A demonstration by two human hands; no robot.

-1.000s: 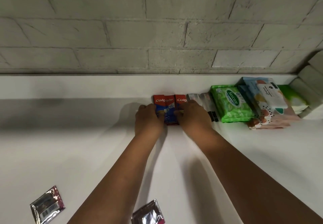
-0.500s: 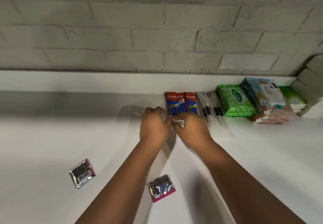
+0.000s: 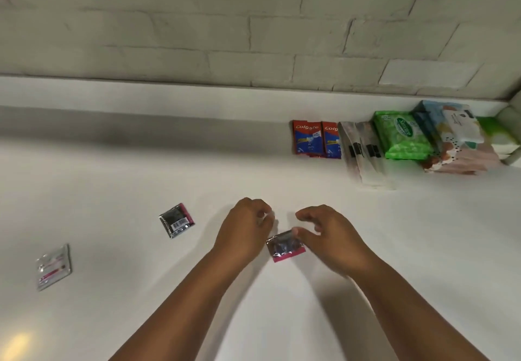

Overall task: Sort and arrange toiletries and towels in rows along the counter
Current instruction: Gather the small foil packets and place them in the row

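Observation:
A silver sachet with a pink edge (image 3: 285, 247) lies flat on the white counter (image 3: 112, 180) between my hands. My right hand (image 3: 328, 236) hovers over its right side with the thumb tip touching its top edge and the fingers spread. Just left of it, my left hand (image 3: 245, 229) is loosely curled and holds nothing. A second silver-pink sachet (image 3: 176, 220) lies further left. At the far left sits a silvery flat packet (image 3: 53, 266). Two red-and-blue Colgate sachets (image 3: 315, 142) stand side by side in the back row.
Right of the Colgate sachets the row runs on: long pale packets (image 3: 363, 153), a green wipes pack (image 3: 403, 138), patterned wipes packs (image 3: 456, 142), a light green pack (image 3: 496, 135) in the corner. A grey brick wall (image 3: 253, 36) backs the counter.
Both hands have left the Colgate sachets and pulled back toward me to the near sachet. The view has tilted down, bringing the far-left packet into sight.

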